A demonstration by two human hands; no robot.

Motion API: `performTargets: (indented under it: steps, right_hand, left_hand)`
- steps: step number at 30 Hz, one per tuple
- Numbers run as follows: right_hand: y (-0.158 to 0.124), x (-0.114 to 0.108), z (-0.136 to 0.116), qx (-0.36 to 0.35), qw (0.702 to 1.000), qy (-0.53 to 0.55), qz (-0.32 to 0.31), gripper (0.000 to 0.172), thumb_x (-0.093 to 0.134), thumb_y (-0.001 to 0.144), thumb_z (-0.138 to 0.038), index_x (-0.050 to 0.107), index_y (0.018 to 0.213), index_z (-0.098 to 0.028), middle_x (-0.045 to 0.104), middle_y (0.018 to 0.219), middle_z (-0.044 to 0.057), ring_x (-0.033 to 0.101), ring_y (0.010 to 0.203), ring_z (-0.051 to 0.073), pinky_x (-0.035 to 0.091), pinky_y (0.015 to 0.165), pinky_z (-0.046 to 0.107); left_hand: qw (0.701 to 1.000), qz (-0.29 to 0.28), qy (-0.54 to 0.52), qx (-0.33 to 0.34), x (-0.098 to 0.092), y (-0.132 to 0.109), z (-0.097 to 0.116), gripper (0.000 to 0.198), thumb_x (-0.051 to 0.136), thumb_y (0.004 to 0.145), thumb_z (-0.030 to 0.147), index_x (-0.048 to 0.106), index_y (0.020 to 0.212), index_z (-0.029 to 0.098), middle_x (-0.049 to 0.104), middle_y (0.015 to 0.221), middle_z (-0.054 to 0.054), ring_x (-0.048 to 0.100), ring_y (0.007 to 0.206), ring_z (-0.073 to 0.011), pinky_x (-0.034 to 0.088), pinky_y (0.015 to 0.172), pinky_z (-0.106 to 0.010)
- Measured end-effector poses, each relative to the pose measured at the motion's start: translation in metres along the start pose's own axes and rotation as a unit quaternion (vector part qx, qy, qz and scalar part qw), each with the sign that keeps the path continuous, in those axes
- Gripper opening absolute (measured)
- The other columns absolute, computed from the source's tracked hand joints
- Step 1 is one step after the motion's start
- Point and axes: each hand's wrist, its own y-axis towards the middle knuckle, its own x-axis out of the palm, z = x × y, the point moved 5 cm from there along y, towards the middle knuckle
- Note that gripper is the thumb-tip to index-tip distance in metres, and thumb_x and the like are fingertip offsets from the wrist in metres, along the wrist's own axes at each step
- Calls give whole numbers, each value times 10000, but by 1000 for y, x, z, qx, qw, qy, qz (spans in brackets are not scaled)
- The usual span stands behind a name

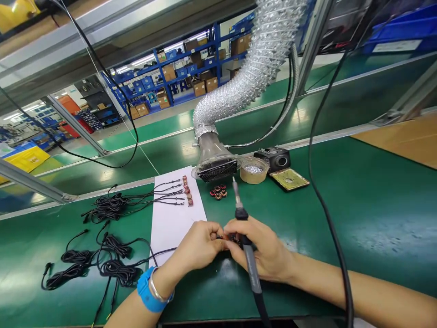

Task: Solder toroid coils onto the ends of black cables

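Bright, even light falls from ceiling strip lights (141, 59), leaving pale glare on the green table (378, 237); a soft shadow lies under the right hand (262, 250), and wide-angle distortion bows the frame rails (30, 180) near the edges.

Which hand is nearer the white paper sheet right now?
Left. The left hand lies over the lower edge of the paper sheet. The right hand, gripping the soldering iron, is farther right, off the sheet.
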Motion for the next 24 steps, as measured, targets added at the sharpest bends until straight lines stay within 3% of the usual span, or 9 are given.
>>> performTargets:
  steps: [6,12,15,17,24]
  right_hand:
    - [0,14,6,13,1000,4,-13,315,476,823,-61,510,1085,-233,612,790,12,578,688,152,513,607,279]
    - [-9,11,19,146,985,95,-1,278,529,845,-107,460,1077,-244,587,795,-10,574,632,112,512,576,230]
    - [-14,10,24,206,967,147,22,260,544,866,-137,442,1076,-253,573,815,-10,565,635,102,516,574,215]
    - [-14,10,25,219,961,166,33,259,553,867,-141,442,1070,-257,568,824,-8,568,657,104,521,584,212]
    - [-13,16,24,258,940,221,26,273,539,868,-124,424,1072,-265,556,802,-24,575,646,92,532,580,196]
  left_hand:
    - [999,5,32,28,-1,-7,4,116,572,759,166,686,752,150,496,574,32,423,548,-108,325,533,-228]
    - [981,38,140,128,-14,-17,19,281,549,884,243,661,1140,206,454,655,26,440,618,-133,343,594,-254]
    - [961,64,180,201,-10,-24,29,261,439,960,279,682,977,187,505,806,-39,496,799,-174,390,709,-283]
    - [960,76,164,214,-4,-25,29,291,391,983,290,634,879,168,521,846,-57,504,833,-174,402,732,-281]
    - [982,81,91,143,7,-22,11,338,300,1018,351,507,799,197,574,691,-5,522,644,-128,378,635,-250]
